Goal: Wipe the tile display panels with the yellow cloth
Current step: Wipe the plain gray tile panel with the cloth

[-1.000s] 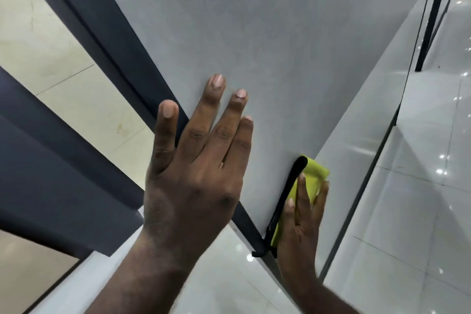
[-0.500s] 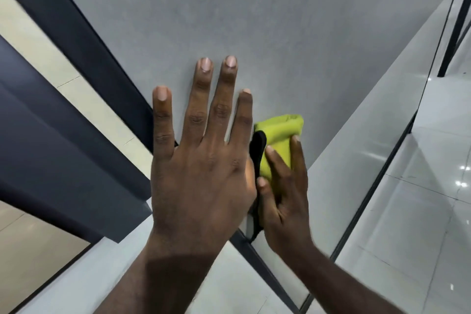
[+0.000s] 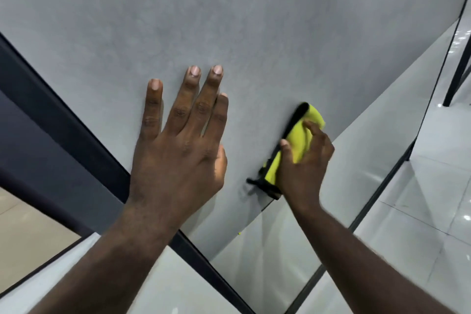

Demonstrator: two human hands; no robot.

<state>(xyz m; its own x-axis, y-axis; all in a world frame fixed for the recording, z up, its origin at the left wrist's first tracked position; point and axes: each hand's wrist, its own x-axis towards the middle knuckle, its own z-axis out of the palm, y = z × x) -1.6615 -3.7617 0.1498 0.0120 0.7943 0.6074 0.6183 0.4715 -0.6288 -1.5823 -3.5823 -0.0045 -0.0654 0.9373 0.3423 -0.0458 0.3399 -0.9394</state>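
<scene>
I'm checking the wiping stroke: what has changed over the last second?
The right hand, gripping the yellow cloth, swept up beside the left hand, then back right toward the lower edge of the grey panel, apart from that hand. Nothing taken or let go. The left hand stays pressed flat on the panel, fingers straight.

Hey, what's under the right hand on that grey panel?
A bunched yellow cloth with black trim, gripped by the right hand against the grey matte tile panel. The cloth's part beneath the palm and the panel behind it are covered.
</scene>
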